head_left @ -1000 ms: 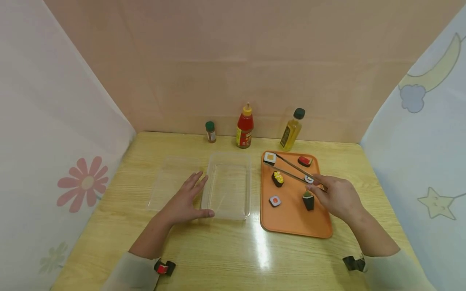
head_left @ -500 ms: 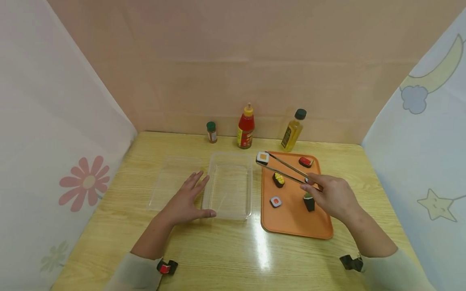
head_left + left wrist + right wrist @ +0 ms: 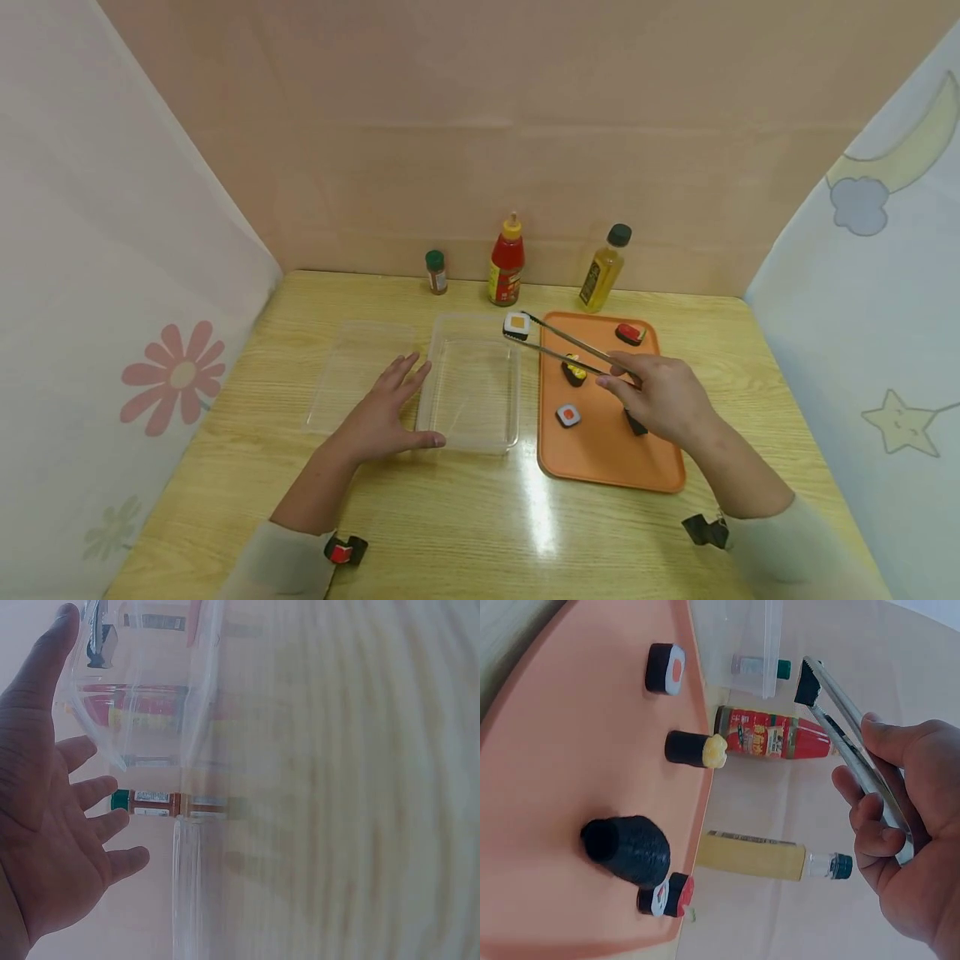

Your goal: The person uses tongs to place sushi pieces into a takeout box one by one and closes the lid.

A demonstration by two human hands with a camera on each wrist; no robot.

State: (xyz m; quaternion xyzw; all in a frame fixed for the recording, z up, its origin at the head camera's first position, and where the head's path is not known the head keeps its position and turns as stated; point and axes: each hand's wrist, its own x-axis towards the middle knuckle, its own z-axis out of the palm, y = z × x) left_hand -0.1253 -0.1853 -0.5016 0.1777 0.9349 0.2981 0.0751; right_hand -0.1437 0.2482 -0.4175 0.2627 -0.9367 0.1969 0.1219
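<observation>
My right hand [image 3: 667, 400] grips metal tongs [image 3: 864, 774] between thumb and fingers. At their tips a toy sushi roll [image 3: 517, 325], white with a yellow-orange centre and black wrap, is pinched. In the head view it overlaps the back right corner of a clear plastic box [image 3: 471, 392]; the right wrist view shows it raised above the tray's level. My left hand [image 3: 382, 417] holds nothing, its fingers and thumb spread beside the box's left side. To the right, an orange tray [image 3: 600, 458] bears a corn-topped sushi [image 3: 574, 371], a small roll [image 3: 567, 416] and other pieces.
A clear lid [image 3: 337, 375] lies flat left of the box. Along the back stand a small green-capped spice jar [image 3: 436, 273], a red sauce bottle [image 3: 507, 267] and an oil bottle [image 3: 602, 271]. Cloth walls enclose the table on the sides and back.
My right hand has moved left with the tongs, carrying the sushi roll from over the tray's back left corner to the box's back right corner. The left hand stays in place.
</observation>
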